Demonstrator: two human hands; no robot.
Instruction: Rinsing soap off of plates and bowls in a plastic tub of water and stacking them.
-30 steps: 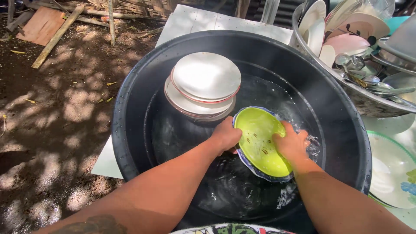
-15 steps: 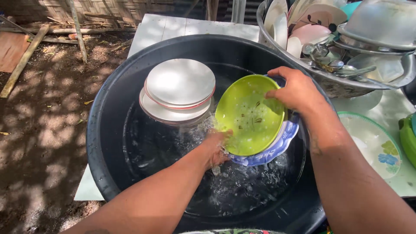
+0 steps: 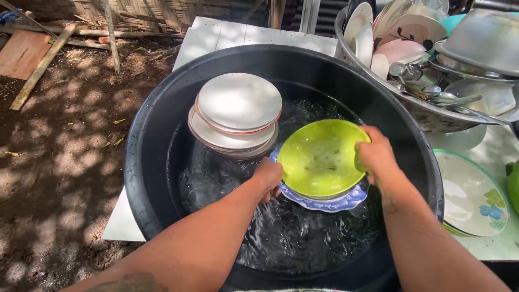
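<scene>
below, my right hand clenches the right rim of the lime-green round plastic plate, tilted toward me over the blue-rimmed scalloped plate. my left hand grips the stack's lower-left edge at the waterline inside the large black round plastic tub. white stacked plates lie up-left, nearer the left hand.

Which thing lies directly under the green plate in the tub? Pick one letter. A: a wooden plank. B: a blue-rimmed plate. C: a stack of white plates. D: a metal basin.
B: the green plate, gripped at its rim by the right hand, sits on a blue-rimmed plate whose edge shows below it; the stack of white plates stands apart to the left.
</scene>
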